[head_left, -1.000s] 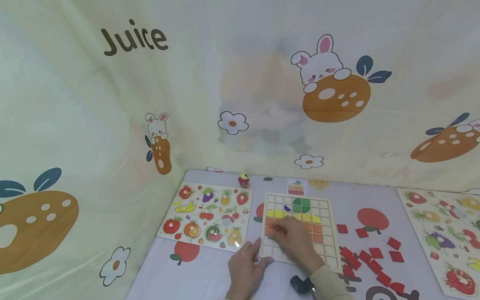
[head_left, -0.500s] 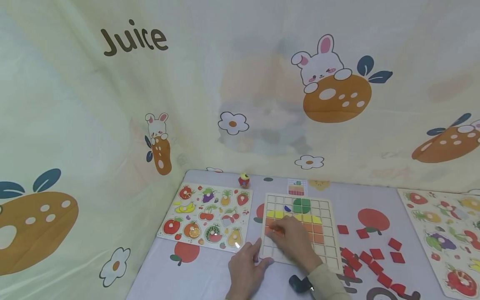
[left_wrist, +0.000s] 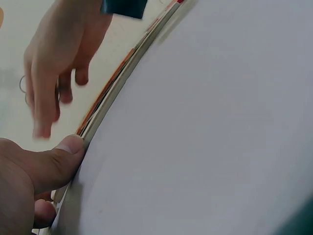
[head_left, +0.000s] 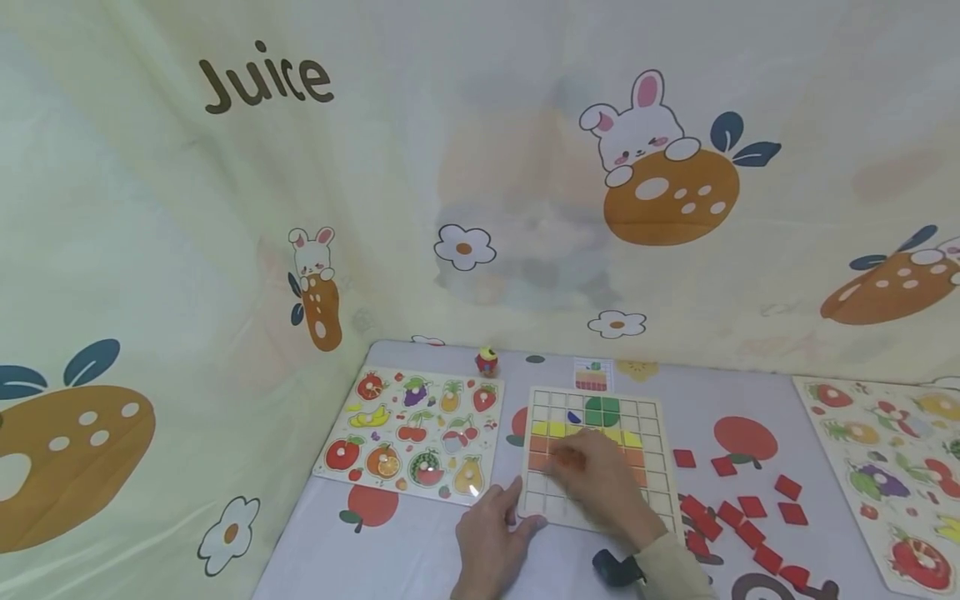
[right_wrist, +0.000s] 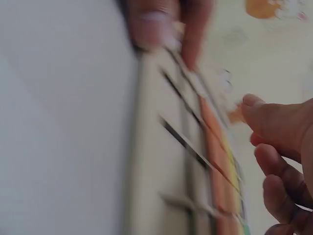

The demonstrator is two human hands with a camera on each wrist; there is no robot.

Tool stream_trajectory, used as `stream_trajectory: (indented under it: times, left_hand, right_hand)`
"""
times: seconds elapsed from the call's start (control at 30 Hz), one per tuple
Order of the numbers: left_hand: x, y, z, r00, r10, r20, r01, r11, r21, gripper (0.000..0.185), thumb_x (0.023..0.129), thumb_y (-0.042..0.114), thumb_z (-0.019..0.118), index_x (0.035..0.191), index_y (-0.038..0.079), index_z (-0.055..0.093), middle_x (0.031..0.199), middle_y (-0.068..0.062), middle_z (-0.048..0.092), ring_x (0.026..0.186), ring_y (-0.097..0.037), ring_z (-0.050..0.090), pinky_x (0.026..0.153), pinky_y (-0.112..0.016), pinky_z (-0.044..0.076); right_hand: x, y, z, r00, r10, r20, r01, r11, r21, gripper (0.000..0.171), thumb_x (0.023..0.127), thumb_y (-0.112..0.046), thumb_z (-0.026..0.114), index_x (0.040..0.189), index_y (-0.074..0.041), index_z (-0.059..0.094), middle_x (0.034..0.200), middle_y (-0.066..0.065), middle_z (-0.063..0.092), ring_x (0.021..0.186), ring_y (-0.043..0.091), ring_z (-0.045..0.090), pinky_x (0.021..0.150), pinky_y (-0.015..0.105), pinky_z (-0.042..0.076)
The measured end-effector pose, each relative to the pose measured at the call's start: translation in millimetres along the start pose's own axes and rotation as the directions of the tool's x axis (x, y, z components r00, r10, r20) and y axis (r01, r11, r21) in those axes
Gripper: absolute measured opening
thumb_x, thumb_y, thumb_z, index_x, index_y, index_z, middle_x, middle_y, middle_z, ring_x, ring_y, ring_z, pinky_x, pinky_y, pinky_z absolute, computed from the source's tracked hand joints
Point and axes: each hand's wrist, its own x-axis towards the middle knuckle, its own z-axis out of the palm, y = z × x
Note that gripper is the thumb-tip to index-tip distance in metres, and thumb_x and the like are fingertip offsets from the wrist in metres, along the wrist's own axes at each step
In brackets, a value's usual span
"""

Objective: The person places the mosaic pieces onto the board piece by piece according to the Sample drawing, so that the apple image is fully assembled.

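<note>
The left hand (head_left: pixel 487 537) pins the near-left corner of the wooden grid board (head_left: pixel 654 492), thumb (left_wrist: pixel 61 159) pressed against its edge, fingers relaxed rather than closed around it. The right hand (head_left: pixel 600 479), blurred, has slid rightward and nearer across the board since half a second ago, uncovering the orange tiles (head_left: pixel 542 454) at the left of their rows; whether it pinches a tile cannot be told. That piece now looks seated. Loose red tiles (head_left: pixel 738 508) lie scattered to the right on the table (head_left: pixel 420 550), a fruit puzzle (head_left: pixel 412 433) to the left.
</note>
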Motion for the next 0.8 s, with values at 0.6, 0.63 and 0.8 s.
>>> stream_trajectory:
  times: [0.6,0.63,0.8]
  left_hand:
    - [-1.4,-0.7,1.7,1.000,0.001,-0.024,-0.002,1.000,-0.029,0.065,0.080,0.042,0.091,0.137,0.020,0.072,0.071,0.015,0.044,0.060,0.001,0.034,0.061,-0.020,0.030]
    - [-1.1,-0.6,2.0,1.000,0.002,-0.025,-0.002,1.000,-0.029,0.065,0.079,0.042,0.091,0.137,0.020,0.072,0.071,0.016,0.044,0.060,0.001,0.034,0.061,-0.020,0.030]
    - [-0.3,0.3,3.7,1.000,-0.008,-0.024,0.007,1.000,-0.024,0.066,0.078,0.043,0.092,0.137,0.021,0.073,0.070,0.017,0.043,0.059,0.000,0.034,0.061,-0.020,0.030]
  right_hand:
    - [-17,110,-110,0.978,0.209,0.012,-0.202,0.955,-0.217,0.061,0.090,-0.024,0.083,0.143,-0.002,0.063,0.139,0.029,0.061,0.122,0.048,0.054,0.101,0.071,0.048]
    - [-18,114,-111,0.978,0.210,0.018,-0.201,0.954,-0.221,0.060,0.090,-0.022,0.084,0.143,-0.002,0.063,0.138,0.029,0.061,0.122,0.048,0.054,0.101,0.070,0.047]
    - [-21,124,-114,0.975,0.222,0.021,-0.212,0.952,-0.219,0.056,0.087,-0.023,0.088,0.137,-0.005,0.070,0.131,0.025,0.065,0.112,0.041,0.057,0.094,0.064,0.054]
